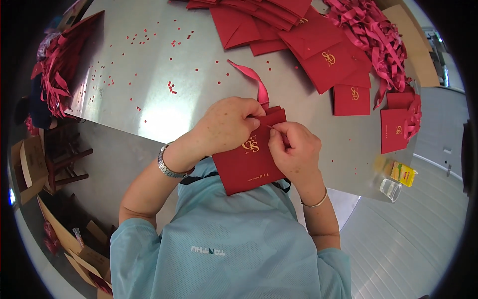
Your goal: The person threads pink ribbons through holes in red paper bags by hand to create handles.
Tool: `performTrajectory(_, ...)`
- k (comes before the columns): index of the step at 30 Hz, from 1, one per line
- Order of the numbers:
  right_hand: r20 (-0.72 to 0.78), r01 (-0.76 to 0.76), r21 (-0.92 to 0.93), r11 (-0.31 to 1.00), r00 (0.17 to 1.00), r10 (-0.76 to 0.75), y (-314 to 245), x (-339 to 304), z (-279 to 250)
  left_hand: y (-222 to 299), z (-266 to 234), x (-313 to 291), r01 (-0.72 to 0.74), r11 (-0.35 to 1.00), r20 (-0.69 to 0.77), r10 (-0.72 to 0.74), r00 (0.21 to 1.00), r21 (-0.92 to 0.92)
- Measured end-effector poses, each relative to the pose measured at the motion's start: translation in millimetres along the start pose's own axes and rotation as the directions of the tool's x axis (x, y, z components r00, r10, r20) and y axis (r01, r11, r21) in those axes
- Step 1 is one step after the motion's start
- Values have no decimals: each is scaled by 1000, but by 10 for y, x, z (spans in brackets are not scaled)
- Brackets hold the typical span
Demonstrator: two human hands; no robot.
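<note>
A red paper gift bag [249, 172] with gold print hangs between my hands at the table's near edge, its top tilted away from me. My left hand [226, 122] has its fingers closed at the bag's upper edge, close to where a pink ribbon [258, 82] comes out and trails onto the table. My right hand [297, 147] is closed in a pinch at the bag's right side, thumb against forefinger. A thin bit of something shows at that pinch, too small to name; it may be ribbon.
Red bags lie piled [318, 55] at the far right, beside a heap of pink ribbons [371, 35]. Ribboned bags [398, 124] stand at the right edge near a glass [390, 189] and a yellow packet [404, 173]. Small red discs dot the metal table [199, 94]. Cartons [32, 162] sit lower left.
</note>
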State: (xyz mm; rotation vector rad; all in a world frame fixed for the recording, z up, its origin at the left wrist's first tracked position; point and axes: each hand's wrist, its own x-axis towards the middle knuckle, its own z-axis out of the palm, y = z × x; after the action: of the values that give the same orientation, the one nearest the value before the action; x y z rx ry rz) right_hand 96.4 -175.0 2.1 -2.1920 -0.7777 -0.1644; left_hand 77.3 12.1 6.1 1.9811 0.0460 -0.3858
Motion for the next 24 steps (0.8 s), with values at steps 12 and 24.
performTrajectory(12,20,38,-224,974,999,-35,-84,14,105,35,-2,-48,-7,1000,-68,5,998,-18)
performTrajectory(24,103,39,-398,917,995,3,-215,59,125,-61,93,-74,-139,986,-159,152,976,93)
